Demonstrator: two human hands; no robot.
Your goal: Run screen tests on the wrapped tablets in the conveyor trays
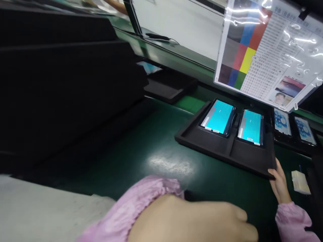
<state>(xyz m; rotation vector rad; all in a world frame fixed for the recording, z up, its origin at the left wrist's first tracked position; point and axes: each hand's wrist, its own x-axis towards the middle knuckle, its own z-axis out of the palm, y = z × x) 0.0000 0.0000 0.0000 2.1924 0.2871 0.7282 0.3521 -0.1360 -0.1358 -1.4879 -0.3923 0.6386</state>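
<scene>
My right hand (279, 183), in a pink sleeve, grips the near right corner of a black tray (214, 144) lying on the green belt (141, 151). Two devices lie in the tray with their cyan screens lit, one on the left (219, 117) and one on the right (251, 127). My left hand (196, 218) fills the bottom of the view very close to the camera. It is blurred, with a pink cuff behind it. The fingers look curled, and I cannot make out whether they hold anything.
A tall stack of black trays (63, 84) stands at the left, another black tray (169, 87) behind. At right, a tray holds two blue-patterned devices (282, 122). A laminated colour chart (267, 50) hangs above. A pale paper pad (300, 181) lies by my right hand.
</scene>
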